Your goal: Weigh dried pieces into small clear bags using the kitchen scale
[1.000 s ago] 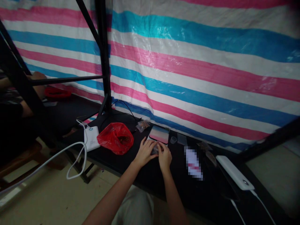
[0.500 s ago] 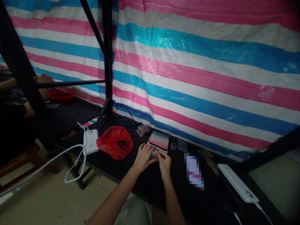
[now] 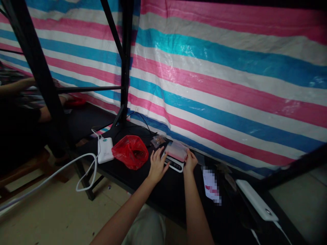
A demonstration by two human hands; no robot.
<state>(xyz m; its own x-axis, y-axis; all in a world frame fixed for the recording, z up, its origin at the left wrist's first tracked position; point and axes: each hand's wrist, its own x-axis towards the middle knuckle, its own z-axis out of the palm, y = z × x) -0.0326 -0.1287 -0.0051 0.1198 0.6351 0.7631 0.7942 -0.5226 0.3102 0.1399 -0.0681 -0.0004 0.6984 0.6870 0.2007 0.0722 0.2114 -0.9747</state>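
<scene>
A small flat digital scale point(image 3: 176, 167) with a shiny plate and a dark button strip lies on the black table. Over its plate is a translucent plastic bag point(image 3: 178, 150). My right hand point(image 3: 191, 161) pinches the bag's right edge between thumb and fingers. At the scale's left side, my left hand point(image 3: 156, 167) is open with its fingers spread, the thumb close to the front of the scale. Left of that hand sits an open red plastic bag point(image 3: 131, 152) with small dark contents. Behind it lies a clear packet point(image 3: 158, 141) of small brownish pieces.
A white power bank point(image 3: 105, 150) with a looping white cable stands at the left, another white power bank point(image 3: 257, 200) at the right. A pixelated paper-like item point(image 3: 211, 186) lies right of my hands. A black frame post point(image 3: 125, 61) rises behind. Another person's arm point(image 3: 46, 112) is far left.
My hands have moved apart from their closed position in front of the scale. The right hand now holds the translucent bag over the plate; the left has opened. The view has shifted slightly.
</scene>
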